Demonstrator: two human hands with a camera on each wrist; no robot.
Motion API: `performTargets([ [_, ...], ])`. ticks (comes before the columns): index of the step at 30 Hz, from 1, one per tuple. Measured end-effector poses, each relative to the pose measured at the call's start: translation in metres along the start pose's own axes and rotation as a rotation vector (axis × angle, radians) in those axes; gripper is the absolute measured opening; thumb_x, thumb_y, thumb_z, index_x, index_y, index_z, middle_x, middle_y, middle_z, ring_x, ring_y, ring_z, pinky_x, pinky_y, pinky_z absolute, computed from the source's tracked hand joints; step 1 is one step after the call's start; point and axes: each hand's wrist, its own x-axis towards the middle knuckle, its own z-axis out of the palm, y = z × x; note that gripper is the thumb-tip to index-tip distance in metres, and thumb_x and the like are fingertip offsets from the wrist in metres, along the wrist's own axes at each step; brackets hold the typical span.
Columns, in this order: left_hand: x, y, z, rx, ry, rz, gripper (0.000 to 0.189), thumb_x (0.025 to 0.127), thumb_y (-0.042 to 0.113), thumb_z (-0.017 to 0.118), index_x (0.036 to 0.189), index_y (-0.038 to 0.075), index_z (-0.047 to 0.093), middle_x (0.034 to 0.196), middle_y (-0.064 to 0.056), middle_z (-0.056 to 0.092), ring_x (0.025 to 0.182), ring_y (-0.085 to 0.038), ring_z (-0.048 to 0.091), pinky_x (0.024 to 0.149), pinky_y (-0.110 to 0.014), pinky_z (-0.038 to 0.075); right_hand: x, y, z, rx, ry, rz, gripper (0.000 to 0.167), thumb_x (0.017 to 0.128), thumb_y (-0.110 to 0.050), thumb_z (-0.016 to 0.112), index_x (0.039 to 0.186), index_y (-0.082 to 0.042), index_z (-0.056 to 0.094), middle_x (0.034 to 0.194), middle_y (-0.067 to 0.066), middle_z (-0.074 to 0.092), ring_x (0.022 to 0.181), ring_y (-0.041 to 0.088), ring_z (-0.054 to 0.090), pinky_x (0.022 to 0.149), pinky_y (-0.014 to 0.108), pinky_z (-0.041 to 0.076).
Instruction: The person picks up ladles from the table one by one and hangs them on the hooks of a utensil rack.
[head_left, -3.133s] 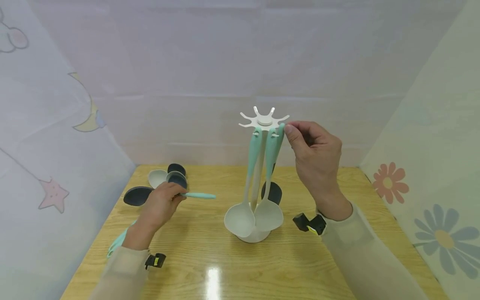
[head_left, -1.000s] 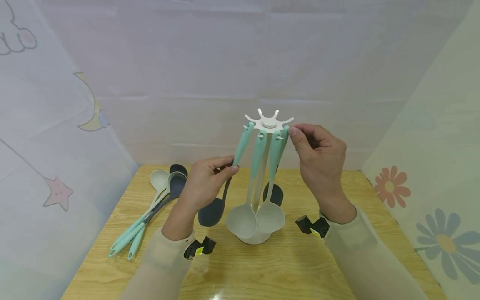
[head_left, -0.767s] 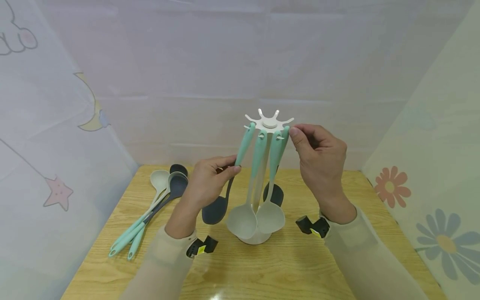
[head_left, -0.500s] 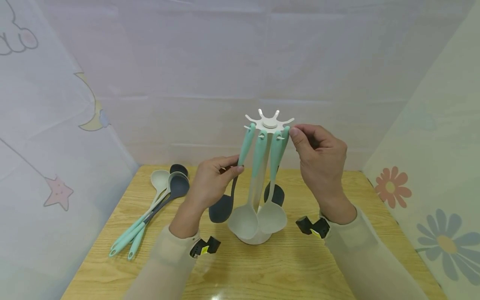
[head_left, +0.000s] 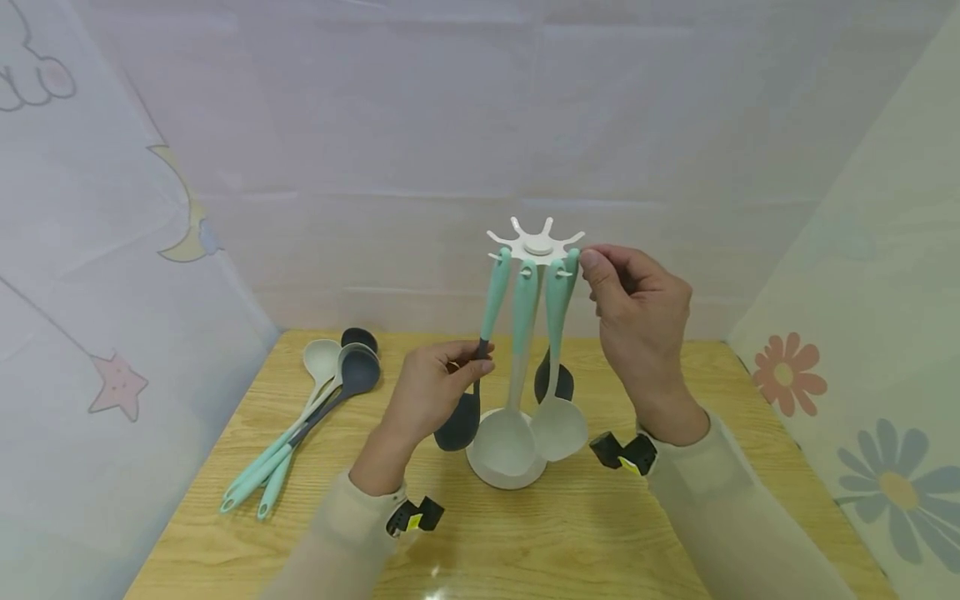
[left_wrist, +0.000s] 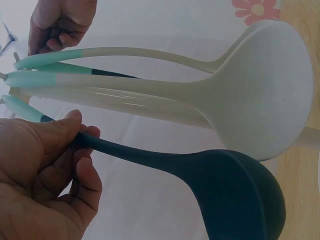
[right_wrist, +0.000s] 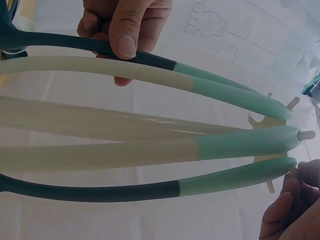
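Observation:
My left hand (head_left: 427, 387) pinches the dark stem of a ladle (head_left: 459, 423) between thumb and fingers, just below its mint-green handle. The top of that handle sits at a left prong of the white utensil rack (head_left: 537, 247), with the prong through its hole. Two white ladles, a front one (head_left: 504, 443) and one to its right (head_left: 561, 429), hang on neighbouring prongs. Behind them hangs another dark utensil (head_left: 557, 385), its head partly hidden. At its handle top my right hand (head_left: 641, 312) pinches the end of the rack's prong, seen closely in the right wrist view.
On the wooden table's (head_left: 300, 542) left side lies a crossed pile of utensils: a white spoon (head_left: 321, 360), a dark ladle (head_left: 360, 371) and others, mint handles toward me. A printed cloth (head_left: 420, 167) stands behind and on both sides.
The left hand has carried the dark ladle from the pile to the rack. Lately its bowl swings right and the hand sits lower on the stem. The rack turns slightly; the right hand stays.

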Motion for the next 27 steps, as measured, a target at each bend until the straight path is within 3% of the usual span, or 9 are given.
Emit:
performTargets([
  [5, -0.006, 0.0, 0.005, -0.005, 0.044, 0.052, 0.023, 0.097, 0.016, 0.078, 0.118, 0.008, 0.082, 0.109, -0.006, 0.08, 0.1, -0.019, 0.078, 0.084, -0.031, 0.063, 0.003, 0.0, 0.001, -0.002, -0.042, 0.017, 0.022, 0.104, -0.013, 0.07, 0.102, 0.007, 0.078, 0.076, -0.014, 0.064, 0.06, 0.01, 0.052, 0.056, 0.019, 0.044],
  [8, -0.008, 0.001, 0.008, 0.044, 0.077, 0.087, 0.022, 0.095, 0.016, 0.08, 0.115, 0.009, 0.083, 0.104, -0.005, 0.08, 0.094, -0.017, 0.076, 0.076, -0.027, 0.062, 0.007, 0.0, 0.001, 0.019, -0.068, 0.052, 0.023, 0.106, -0.014, 0.067, 0.102, 0.007, 0.077, 0.075, -0.012, 0.062, 0.058, 0.012, 0.049, 0.053, 0.021, 0.04],
  [12, -0.011, 0.004, 0.014, 0.094, 0.115, 0.127, 0.022, 0.093, 0.015, 0.082, 0.113, 0.008, 0.083, 0.096, -0.006, 0.078, 0.083, -0.014, 0.07, 0.066, -0.022, 0.058, 0.013, 0.001, 0.001, 0.067, -0.106, 0.141, 0.023, 0.107, -0.017, 0.064, 0.1, 0.002, 0.076, 0.077, -0.009, 0.064, 0.059, 0.014, 0.048, 0.055, 0.021, 0.042],
  [20, -0.013, 0.006, 0.024, 0.104, 0.132, 0.172, 0.022, 0.09, 0.015, 0.084, 0.11, 0.01, 0.085, 0.086, -0.004, 0.073, 0.076, -0.01, 0.064, 0.061, -0.02, 0.054, 0.023, 0.007, 0.002, 0.211, -0.195, 0.286, 0.018, 0.108, -0.02, 0.063, 0.099, -0.01, 0.075, 0.09, -0.003, 0.072, 0.064, 0.014, 0.05, 0.058, 0.021, 0.047],
  [24, -0.015, 0.005, 0.028, 0.104, 0.142, 0.185, 0.024, 0.088, 0.018, 0.085, 0.111, 0.013, 0.085, 0.084, -0.001, 0.074, 0.074, -0.009, 0.06, 0.059, -0.02, 0.051, 0.024, 0.008, 0.001, 0.214, -0.203, 0.298, 0.017, 0.105, -0.021, 0.067, 0.104, -0.008, 0.078, 0.09, -0.003, 0.072, 0.064, 0.015, 0.05, 0.057, 0.021, 0.048],
  [27, -0.015, 0.003, 0.029, 0.114, 0.162, 0.209, 0.024, 0.087, 0.018, 0.085, 0.11, 0.013, 0.085, 0.086, 0.0, 0.077, 0.075, -0.009, 0.062, 0.059, -0.02, 0.052, 0.02, 0.006, 0.0, 0.157, -0.136, 0.241, 0.017, 0.104, -0.021, 0.07, 0.107, -0.007, 0.08, 0.085, -0.004, 0.069, 0.062, 0.015, 0.049, 0.057, 0.021, 0.046],
])
